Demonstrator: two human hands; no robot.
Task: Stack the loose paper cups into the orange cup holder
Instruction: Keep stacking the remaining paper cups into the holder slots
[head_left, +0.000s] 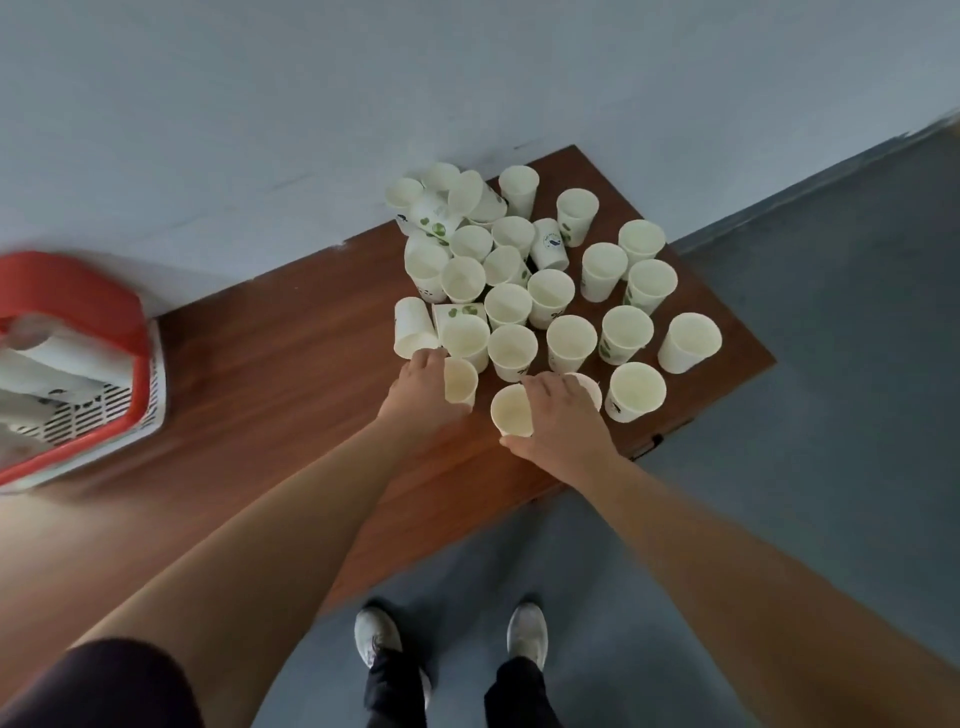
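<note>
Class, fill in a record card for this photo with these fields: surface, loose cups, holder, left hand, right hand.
Surface: brown wooden table against a grey wall
Loose cups: many white paper cups clustered at the table's right end, most upright, a few tipped over
Holder: orange cup holder at the table's left end, with cups lying inside
Left: left hand grips a near-edge cup
Right: right hand grips a second cup

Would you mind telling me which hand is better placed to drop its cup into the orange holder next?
Probably left. The left hand grips a cup and lies on the side of the holder; the right hand would have to reach across.
</note>
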